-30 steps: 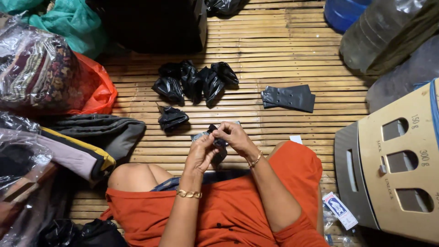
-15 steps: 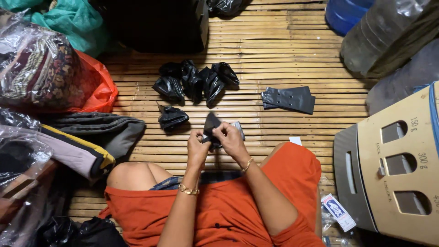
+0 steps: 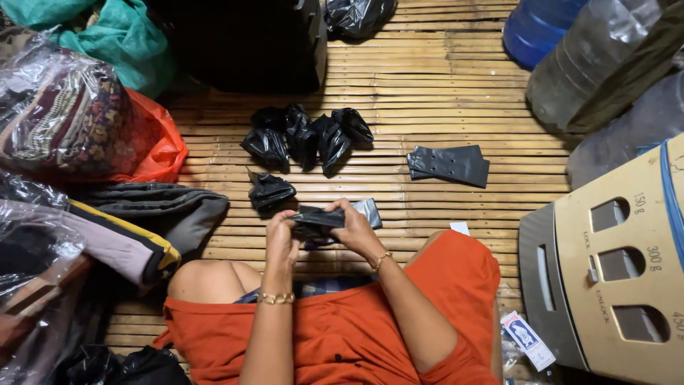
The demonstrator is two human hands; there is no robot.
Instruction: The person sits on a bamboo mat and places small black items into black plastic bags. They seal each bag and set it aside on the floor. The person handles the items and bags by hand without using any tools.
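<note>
Head view, looking straight down over the lap, and I've got both hands meeting just above the knees. The left hand [image 3: 281, 239] is clenched on the near end of a black plastic bag [image 3: 318, 219], fingers curled over the top of it. The right hand [image 3: 354, 227] grips the other end of that same bag, thumb and fingers pinching the crumpled film. The bag hangs between the two hands, low over the bamboo slat floor [image 3: 442, 93] and in front of the orange skirt [image 3: 342, 335]. A flat grey-black piece [image 3: 370, 211] peeks out past the right fingers; I can't quite tell whether it's part of the bag or a separate sheet lying under it.

Just beyond the left hand, one knotted black bag [image 3: 269, 191] sits alone on the slats. Farther out, a cluster of knotted black bags [image 3: 306, 135] lies bunched together, touching. To the right of those, well apart, I see a flat stack of folded black bags [image 3: 450, 164]. A cardboard box [image 3: 627, 264] with cut-out windows stands at the right edge, and an orange plastic bag [image 3: 158, 148] lies at the left among bundled cloth.
</note>
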